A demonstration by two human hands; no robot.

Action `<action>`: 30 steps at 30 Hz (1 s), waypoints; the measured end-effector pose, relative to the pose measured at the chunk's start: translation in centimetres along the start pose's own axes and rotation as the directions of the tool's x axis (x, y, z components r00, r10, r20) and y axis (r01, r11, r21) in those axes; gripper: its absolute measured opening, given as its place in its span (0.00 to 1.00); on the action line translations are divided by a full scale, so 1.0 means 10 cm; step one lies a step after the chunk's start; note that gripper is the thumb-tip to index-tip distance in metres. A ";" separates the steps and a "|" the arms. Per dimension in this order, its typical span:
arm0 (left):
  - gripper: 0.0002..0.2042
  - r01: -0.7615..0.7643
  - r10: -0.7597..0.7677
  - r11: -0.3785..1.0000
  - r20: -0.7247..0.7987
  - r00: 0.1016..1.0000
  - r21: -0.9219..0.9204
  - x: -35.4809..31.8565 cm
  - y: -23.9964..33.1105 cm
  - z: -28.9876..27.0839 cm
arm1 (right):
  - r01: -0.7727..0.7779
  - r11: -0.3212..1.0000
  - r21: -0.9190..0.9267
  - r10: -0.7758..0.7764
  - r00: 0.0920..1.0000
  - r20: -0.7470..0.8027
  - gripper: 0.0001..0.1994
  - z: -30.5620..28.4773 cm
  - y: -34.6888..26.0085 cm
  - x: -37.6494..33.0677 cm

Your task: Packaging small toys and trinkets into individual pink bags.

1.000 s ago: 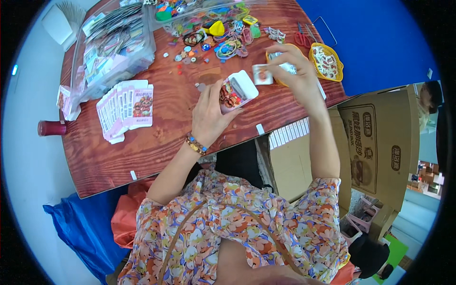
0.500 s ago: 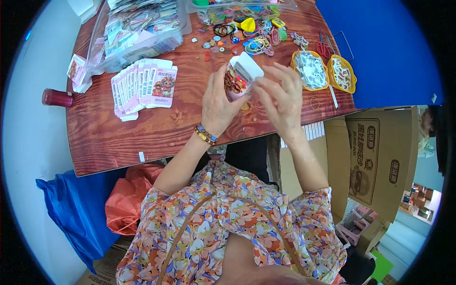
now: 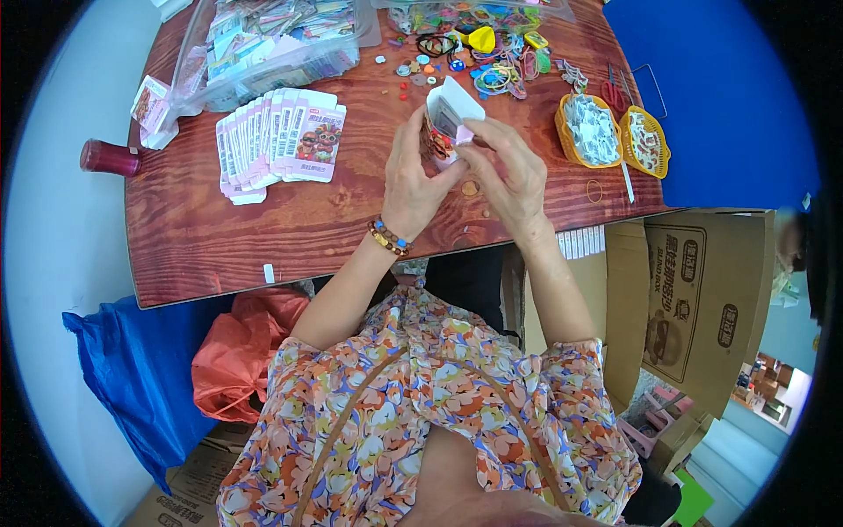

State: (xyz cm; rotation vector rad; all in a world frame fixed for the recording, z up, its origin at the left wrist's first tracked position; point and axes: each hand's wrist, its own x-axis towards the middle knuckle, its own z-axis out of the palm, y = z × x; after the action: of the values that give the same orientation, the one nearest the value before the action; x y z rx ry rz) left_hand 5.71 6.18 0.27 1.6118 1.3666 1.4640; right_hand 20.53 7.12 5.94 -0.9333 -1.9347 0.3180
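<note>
A small pink-and-white cardboard box (image 3: 444, 127) with a printed picture stands up from my left hand (image 3: 416, 169), whose thumb and fingers wrap round its lower sides. Its white lid flap is raised, and something greyish shows inside the mouth. The fingertips of my right hand (image 3: 509, 171) pinch together at the box's right edge, near a pink side flap. Whether anything small lies between those fingertips is hidden. To the left of my hands, a fanned stack of flat pink-and-white boxes (image 3: 279, 140) rests on the wooden table (image 3: 334, 224).
Beyond my hands lie loose beads, hair ties (image 3: 499, 79) and a yellow item (image 3: 481, 39). Clear bins (image 3: 255, 95) stand at the back. Yellow baskets (image 3: 587, 158), scissors (image 3: 615, 88) and a blue panel (image 3: 729, 105) are at right. A dark red jar (image 3: 110, 158) lies far left.
My right hand has moved in to the box's edge, its fingers closing together there. The box has turned a little in my left hand. The whole view has shifted slightly.
</note>
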 end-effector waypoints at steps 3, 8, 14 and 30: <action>0.42 -0.011 0.011 1.000 0.010 1.000 -0.005 -0.03 -0.01 -0.01 | -0.012 0.999 0.050 0.008 0.998 0.066 0.17 -0.02 -0.02 0.03; 0.40 -0.102 0.116 0.983 -0.085 0.990 0.151 0.01 0.12 -0.01 | -0.182 0.983 -0.016 0.183 0.979 0.093 0.15 0.03 -0.04 -0.11; 0.29 -0.116 0.117 0.993 0.048 0.992 -0.028 -0.02 0.10 -0.21 | -0.434 0.822 0.370 0.384 0.901 0.202 0.10 -0.23 0.15 -0.13; 0.18 0.150 -0.035 0.863 0.239 0.970 -0.482 -0.12 0.28 -0.43 | -0.425 0.697 0.577 0.325 0.905 0.274 0.11 -0.23 0.16 -0.26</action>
State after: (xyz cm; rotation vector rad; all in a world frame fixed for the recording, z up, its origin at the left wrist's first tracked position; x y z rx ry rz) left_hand 2.70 3.21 3.39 1.3030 0.8344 1.3839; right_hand 23.97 5.97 4.60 -0.8483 -1.5655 1.2359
